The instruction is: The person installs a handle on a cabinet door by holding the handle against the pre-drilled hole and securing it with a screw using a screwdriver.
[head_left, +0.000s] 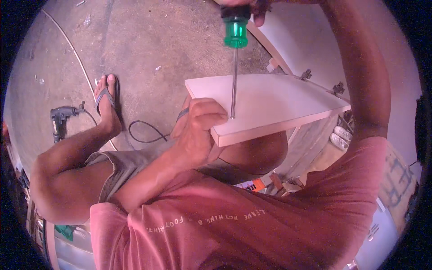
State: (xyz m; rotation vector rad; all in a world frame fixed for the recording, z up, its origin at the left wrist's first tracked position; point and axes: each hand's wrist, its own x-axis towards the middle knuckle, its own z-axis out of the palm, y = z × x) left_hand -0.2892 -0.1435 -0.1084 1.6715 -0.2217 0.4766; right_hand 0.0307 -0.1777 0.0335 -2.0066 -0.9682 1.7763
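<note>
A white board (279, 92) with pale edges lies slanted above my lap. My left hand (202, 119) is closed around its near left corner, the curled fingers resting on the top face. High at the top edge of the view, my right hand (261, 8) is closed on a screwdriver (236, 33) with a green and black handle; part of this hand is cut off. The long metal shaft points down, its tip on the board right beside my left fingertips. Whether a screw sits under the tip is too small to tell.
Two dark metal hinges (307, 74) show at the board's far right edge. On the concrete floor at left lie a black power drill (63, 119) and its cable (144, 130). A large pale panel (292, 40) stands behind the board. White shoes (340, 137) are at right.
</note>
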